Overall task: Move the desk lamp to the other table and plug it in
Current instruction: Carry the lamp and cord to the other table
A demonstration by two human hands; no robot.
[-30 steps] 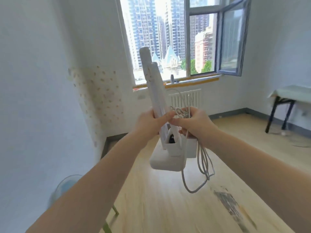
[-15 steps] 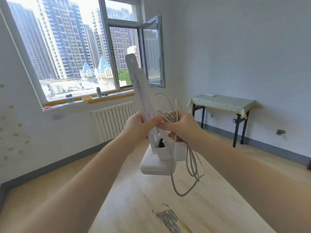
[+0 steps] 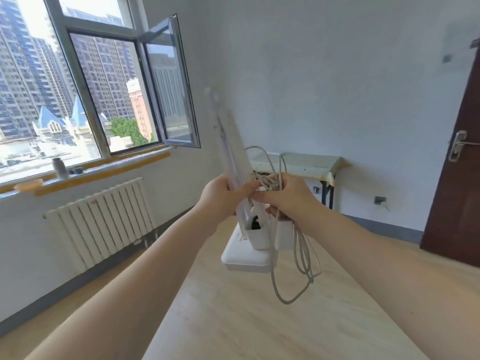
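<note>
It was a sparsely furnished high-rise apartment room: a wood floor (image 3: 233, 320), a white radiator (image 3: 104, 216) beneath an open casement window (image 3: 166, 81) facing tower blocks, and a brown door (image 3: 459, 178).

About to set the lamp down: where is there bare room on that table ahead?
The table by the far wall shows a bare top from its right edge, near the door, leftward; its left part is hidden behind the lamp and cable. Both the left hand and right hand are full.

1 desk lamp (image 3: 235, 162), 1 cord (image 3: 298, 255), 2 hands, 1 table (image 3: 306, 162), 1 radiator (image 3: 104, 222), 1 door (image 3: 457, 162).
</note>
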